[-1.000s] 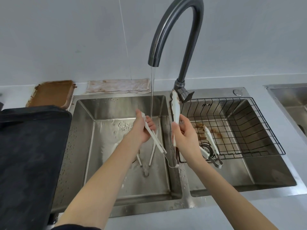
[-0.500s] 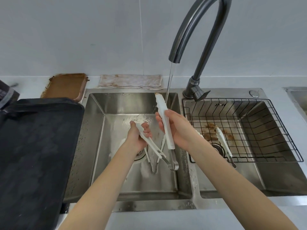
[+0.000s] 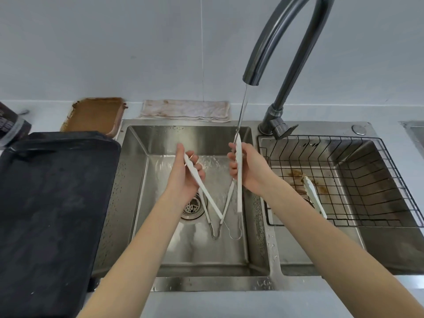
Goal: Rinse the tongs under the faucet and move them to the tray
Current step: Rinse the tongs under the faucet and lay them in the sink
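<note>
Both hands hold one pair of white tongs [image 3: 239, 180] spread wide over the left sink basin [image 3: 137, 180], its metal hinge hanging low. My left hand [image 3: 183, 177] grips the left arm, which slants down to the right. My right hand [image 3: 250, 171] grips the right arm upright. Water from the dark faucet [image 3: 251, 76] runs onto that arm's upper tip. A second pair of tongs [image 3: 207, 216] lies in a V on the basin floor beneath. The black tray [image 3: 57, 203] sits on the counter left of the sink.
A third pair of tongs [image 3: 314, 196] lies in the wire basket [image 3: 358, 180] in the right basin, over brown stains. Behind the sink are a brown-soiled tray [image 3: 96, 113] and a stained cloth [image 3: 185, 110]. A dark container [image 3: 11, 127] stands at far left. The drain [image 3: 192, 206] is under my left wrist.
My hands have drawn apart, spreading the tongs wider. The right arm's tip has come from beside the faucet base to under the stream. The view has shifted left.
</note>
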`<action>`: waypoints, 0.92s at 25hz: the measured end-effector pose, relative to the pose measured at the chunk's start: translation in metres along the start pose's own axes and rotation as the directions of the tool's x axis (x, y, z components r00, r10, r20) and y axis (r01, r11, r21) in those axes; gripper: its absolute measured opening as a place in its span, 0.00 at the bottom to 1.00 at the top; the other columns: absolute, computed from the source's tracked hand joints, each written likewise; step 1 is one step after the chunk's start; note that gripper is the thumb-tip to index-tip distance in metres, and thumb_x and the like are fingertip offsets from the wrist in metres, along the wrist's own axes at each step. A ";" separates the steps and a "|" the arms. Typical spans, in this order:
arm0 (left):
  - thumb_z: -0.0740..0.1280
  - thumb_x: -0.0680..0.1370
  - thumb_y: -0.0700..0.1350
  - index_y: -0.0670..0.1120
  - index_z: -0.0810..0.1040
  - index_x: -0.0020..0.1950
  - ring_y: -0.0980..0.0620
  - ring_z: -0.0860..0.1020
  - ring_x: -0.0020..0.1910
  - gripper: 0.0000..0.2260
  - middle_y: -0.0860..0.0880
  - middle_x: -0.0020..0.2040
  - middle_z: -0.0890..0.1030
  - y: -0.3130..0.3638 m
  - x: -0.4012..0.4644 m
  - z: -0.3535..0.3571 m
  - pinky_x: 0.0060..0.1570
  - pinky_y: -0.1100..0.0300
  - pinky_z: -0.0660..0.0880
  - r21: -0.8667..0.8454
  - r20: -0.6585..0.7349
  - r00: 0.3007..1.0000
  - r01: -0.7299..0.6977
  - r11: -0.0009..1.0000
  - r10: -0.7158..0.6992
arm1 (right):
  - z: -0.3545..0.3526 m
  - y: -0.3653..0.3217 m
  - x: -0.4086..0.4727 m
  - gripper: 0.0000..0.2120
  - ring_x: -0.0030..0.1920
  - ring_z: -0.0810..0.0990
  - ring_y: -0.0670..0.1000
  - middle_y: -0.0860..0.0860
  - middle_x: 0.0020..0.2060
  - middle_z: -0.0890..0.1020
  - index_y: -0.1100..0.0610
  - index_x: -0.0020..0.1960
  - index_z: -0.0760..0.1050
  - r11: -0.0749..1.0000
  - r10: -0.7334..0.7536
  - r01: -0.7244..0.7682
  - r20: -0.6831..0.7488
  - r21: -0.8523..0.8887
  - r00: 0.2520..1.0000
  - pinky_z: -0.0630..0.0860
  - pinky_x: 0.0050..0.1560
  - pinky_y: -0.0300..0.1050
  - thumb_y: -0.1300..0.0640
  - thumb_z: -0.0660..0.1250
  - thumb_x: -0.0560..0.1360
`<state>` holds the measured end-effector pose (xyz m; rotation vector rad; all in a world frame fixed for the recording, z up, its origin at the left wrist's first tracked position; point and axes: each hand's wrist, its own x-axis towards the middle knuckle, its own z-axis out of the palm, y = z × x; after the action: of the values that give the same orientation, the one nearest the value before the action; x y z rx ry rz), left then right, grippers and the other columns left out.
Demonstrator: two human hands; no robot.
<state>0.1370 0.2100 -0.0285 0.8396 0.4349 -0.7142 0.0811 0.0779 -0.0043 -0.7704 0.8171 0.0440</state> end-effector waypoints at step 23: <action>0.59 0.79 0.49 0.49 0.77 0.47 0.60 0.79 0.28 0.09 0.56 0.30 0.81 0.015 -0.029 0.016 0.30 0.65 0.76 0.413 0.270 0.962 -0.164 0.896 0.051 | -0.004 0.031 0.014 0.15 0.50 0.78 0.55 0.58 0.58 0.76 0.60 0.65 0.68 0.996 -0.060 0.062 0.034 -0.067 0.998 0.74 0.50 0.47 0.60 0.53 0.80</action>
<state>0.1294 0.2158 0.0067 1.1635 -0.0083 -0.8153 0.0784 0.0947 -0.0340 -0.8568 0.7644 0.0302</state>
